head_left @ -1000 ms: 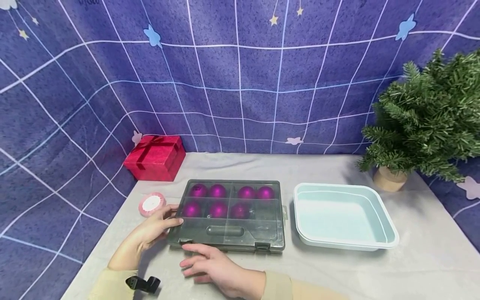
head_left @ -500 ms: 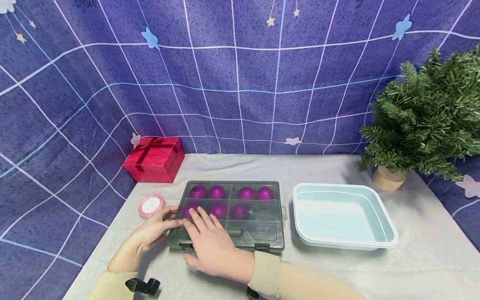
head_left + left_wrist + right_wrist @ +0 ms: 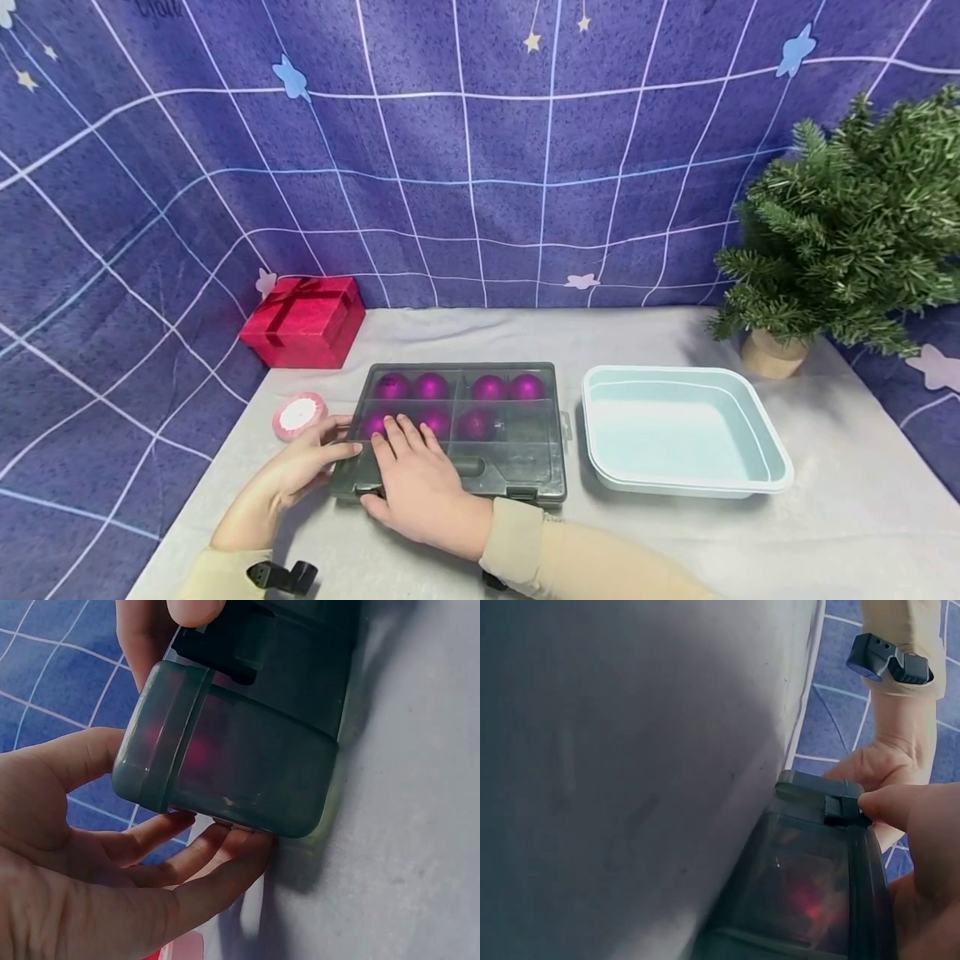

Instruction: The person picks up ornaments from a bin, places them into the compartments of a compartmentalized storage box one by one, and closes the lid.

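A dark translucent storage case (image 3: 517, 462) lies on the table with its lid down. Several purple ball ornaments (image 3: 490, 387) show through the lid in its compartments. At the case's left side my left hand (image 3: 303, 462) grips the edge, thumb at the lid and fingers against the side wall in the left wrist view. Over the lid's front left part my right hand (image 3: 423, 492) rests with its fingers extended. Its thumb touches the black left latch (image 3: 844, 810) on the front edge in the right wrist view. The right latch (image 3: 522, 493) sits on the same edge.
A pale blue tray (image 3: 678, 429) stands right of the case. Behind it on the right is a small artificial tree (image 3: 847, 242) on a wooden base. A red gift box (image 3: 303, 325) and a pink ribbon roll (image 3: 298, 417) are on the left.
My right hand has moved from before the case's front edge up onto the lid, and its thumb has come to the left latch. The left hand keeps its grip on the side.
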`<action>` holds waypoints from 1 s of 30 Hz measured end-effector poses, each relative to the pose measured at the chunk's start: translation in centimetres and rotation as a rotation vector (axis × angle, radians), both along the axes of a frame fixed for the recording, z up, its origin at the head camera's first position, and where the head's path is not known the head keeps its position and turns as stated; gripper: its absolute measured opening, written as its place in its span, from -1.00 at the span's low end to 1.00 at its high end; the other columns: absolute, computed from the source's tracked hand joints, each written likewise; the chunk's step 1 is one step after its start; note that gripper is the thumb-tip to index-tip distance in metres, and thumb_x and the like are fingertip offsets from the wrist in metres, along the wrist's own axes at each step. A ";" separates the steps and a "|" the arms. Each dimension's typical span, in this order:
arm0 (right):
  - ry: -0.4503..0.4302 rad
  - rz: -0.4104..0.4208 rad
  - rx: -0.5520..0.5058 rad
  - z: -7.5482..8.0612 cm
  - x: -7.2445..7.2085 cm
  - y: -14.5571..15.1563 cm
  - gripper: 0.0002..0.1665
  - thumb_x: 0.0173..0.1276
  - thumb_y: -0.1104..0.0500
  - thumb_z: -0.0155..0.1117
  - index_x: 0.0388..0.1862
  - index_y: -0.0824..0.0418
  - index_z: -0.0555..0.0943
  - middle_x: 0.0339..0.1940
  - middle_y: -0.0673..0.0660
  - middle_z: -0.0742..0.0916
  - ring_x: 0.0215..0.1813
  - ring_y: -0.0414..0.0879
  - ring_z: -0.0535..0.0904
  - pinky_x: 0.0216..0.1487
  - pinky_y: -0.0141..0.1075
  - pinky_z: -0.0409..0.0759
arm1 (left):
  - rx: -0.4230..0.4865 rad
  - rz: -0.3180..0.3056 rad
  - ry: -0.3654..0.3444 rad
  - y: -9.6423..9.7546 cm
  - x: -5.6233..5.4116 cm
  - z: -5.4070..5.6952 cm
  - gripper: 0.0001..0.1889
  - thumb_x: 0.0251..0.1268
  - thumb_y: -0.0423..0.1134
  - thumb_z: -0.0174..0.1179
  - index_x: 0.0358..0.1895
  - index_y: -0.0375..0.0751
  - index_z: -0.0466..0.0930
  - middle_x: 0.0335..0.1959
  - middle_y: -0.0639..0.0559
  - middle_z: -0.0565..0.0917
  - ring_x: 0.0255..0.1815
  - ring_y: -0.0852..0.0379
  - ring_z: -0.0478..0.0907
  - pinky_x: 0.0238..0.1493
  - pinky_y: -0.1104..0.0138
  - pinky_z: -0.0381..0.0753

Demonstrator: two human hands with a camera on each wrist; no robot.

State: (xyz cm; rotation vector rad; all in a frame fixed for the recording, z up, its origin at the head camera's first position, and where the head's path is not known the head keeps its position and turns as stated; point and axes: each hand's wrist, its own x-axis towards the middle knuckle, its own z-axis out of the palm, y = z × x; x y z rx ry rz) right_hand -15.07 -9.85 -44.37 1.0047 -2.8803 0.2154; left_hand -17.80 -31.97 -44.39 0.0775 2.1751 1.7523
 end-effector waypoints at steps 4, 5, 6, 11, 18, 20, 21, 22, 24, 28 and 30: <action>0.000 0.001 -0.006 0.3 0.0 0.0 -0.09 0.45 -0.41 0.07 0.60 0.04 0.29 0.63 0.06 0.27 0.63 -0.04 0.06 0.54 -0.09 0.08 | 0.006 0.000 -0.003 0.0 -0.1 0.1 -0.35 0.42 -0.36 0.17 0.45 -0.56 0.13 0.13 -0.21 0.55 -0.08 0.08 0.64 -0.13 0.16 0.68; 0.001 0.000 -0.008 0.4 0.0 0.0 -0.10 0.46 -0.39 0.08 0.60 0.05 0.29 0.63 0.07 0.28 0.63 -0.03 0.07 0.54 -0.09 0.09 | 0.004 -0.005 -0.001 0.1 -0.1 0.1 -0.35 0.42 -0.36 0.17 0.45 -0.56 0.12 0.13 -0.20 0.55 -0.08 0.09 0.64 -0.13 0.16 0.68; 0.002 0.000 -0.014 0.4 0.0 0.0 -0.11 0.46 -0.38 0.10 0.59 0.06 0.30 0.62 0.07 0.29 0.62 -0.02 0.08 0.53 -0.08 0.10 | 0.001 -0.007 0.000 0.1 -0.2 0.2 -0.35 0.41 -0.36 0.18 0.44 -0.56 0.13 0.12 -0.19 0.55 -0.08 0.09 0.64 -0.14 0.16 0.68; -0.003 -0.006 -0.036 0.6 -0.1 0.2 -0.13 0.45 -0.36 0.15 0.57 0.06 0.34 0.61 0.08 0.31 0.61 -0.02 0.11 0.52 -0.07 0.13 | -0.008 -0.022 0.001 0.1 -0.5 0.3 -0.35 0.42 -0.36 0.18 0.43 -0.57 0.13 0.10 -0.14 0.57 -0.08 0.08 0.64 -0.13 0.15 0.67; -0.053 0.066 -0.049 0.8 -0.8 1.3 -0.15 0.44 -0.34 0.18 0.56 0.06 0.35 0.61 0.10 0.30 0.61 -0.02 0.11 0.52 -0.11 0.14 | 0.000 -0.035 -0.011 0.2 -0.8 0.3 -0.35 0.41 -0.36 0.17 0.44 -0.56 0.13 0.11 -0.20 0.56 -0.09 0.04 0.65 -0.12 0.12 0.68; -0.070 0.121 -0.035 1.2 -1.0 2.3 -0.19 0.46 -0.29 0.18 0.54 0.07 0.37 0.60 0.10 0.32 0.60 -0.02 0.14 0.51 -0.15 0.17 | -0.012 -0.040 -0.015 0.3 -0.8 0.4 -0.35 0.41 -0.36 0.17 0.44 -0.55 0.12 0.11 -0.22 0.55 -0.10 0.02 0.66 -0.12 0.11 0.67; -0.073 0.152 -0.030 1.4 -1.0 2.9 -0.23 0.47 -0.26 0.19 0.52 0.08 0.39 0.59 0.11 0.34 0.59 -0.02 0.17 0.50 -0.17 0.18 | -0.025 -0.040 -0.018 0.4 -0.8 0.5 -0.34 0.40 -0.36 0.17 0.44 -0.55 0.12 0.11 -0.23 0.55 -0.11 0.02 0.66 -0.13 0.10 0.67; -0.082 0.179 -0.025 1.7 -1.1 3.6 -0.27 0.48 -0.24 0.20 0.49 0.08 0.43 0.57 0.10 0.37 0.58 -0.04 0.20 0.49 -0.20 0.19 | -0.040 -0.033 -0.016 0.5 -0.8 0.6 -0.33 0.38 -0.37 0.18 0.45 -0.54 0.11 0.13 -0.27 0.54 -0.11 0.01 0.65 -0.14 0.11 0.66; -0.097 0.224 -0.026 2.5 -1.1 5.0 -0.36 0.49 -0.18 0.22 0.42 0.08 0.51 0.52 0.09 0.44 0.54 -0.06 0.28 0.44 -0.24 0.27 | -0.103 -0.014 0.021 0.9 -0.7 1.1 -0.27 0.31 -0.40 0.20 0.47 -0.56 0.08 0.20 -0.41 0.47 -0.01 -0.09 0.62 -0.10 0.12 0.63; -0.148 0.281 -0.046 4.0 -1.2 8.6 -0.50 0.46 -0.12 0.26 0.28 0.04 0.63 0.38 0.01 0.59 0.39 -0.12 0.47 0.31 -0.24 0.46 | -0.355 0.067 0.206 2.3 -1.1 2.6 -0.20 0.21 -0.44 0.21 0.51 -0.52 0.07 0.38 -0.58 0.29 0.25 -0.41 0.45 0.10 -0.03 0.56; -0.200 0.298 -0.073 4.8 -1.5 10.6 -0.53 0.44 -0.09 0.29 0.24 0.05 0.65 0.30 0.00 0.65 0.32 -0.12 0.54 0.25 -0.21 0.51 | -0.507 0.103 0.328 3.2 -1.6 3.4 -0.24 0.23 -0.41 0.20 0.50 -0.48 0.14 0.39 -0.56 0.31 0.33 -0.47 0.37 0.18 -0.15 0.48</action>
